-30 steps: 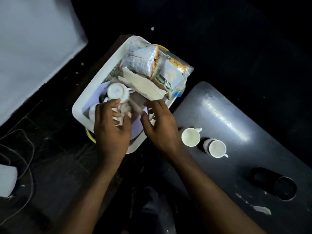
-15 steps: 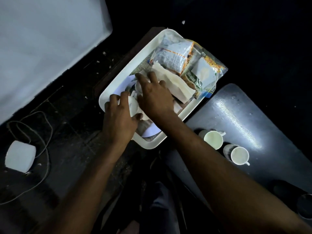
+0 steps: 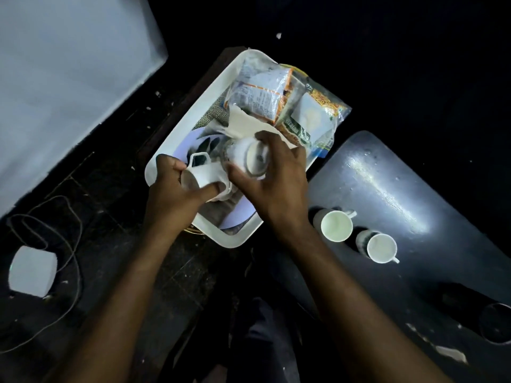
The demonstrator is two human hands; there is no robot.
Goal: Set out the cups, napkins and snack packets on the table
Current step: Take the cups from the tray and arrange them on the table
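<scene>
Your left hand (image 3: 177,189) is wrapped around a white cup (image 3: 206,175) lying on its side, thumb and fingers curled on its body, its angular handle pointing up and away from you. Your right hand (image 3: 273,183) grips a second cup (image 3: 250,158), also tipped over, fingers bent across its base; this one is white with a dark band near the rim. The two cups touch where your hands meet, and both sit just above the near end of the white tray (image 3: 177,145).

Behind your right hand a cream napkin (image 3: 243,124) lies folded in the tray, and past it two snack packets: a clear one with orange edging (image 3: 260,92) and a clear one with yellow and green print (image 3: 312,117), which overhangs the tray's right rim.

To your right, on the dark table (image 3: 387,189), two white cups stand upright and empty just beside each other: one nearer the tray (image 3: 336,225), one farther right (image 3: 381,247). A dark tumbler (image 3: 495,324) sits near the table's far right edge.
</scene>
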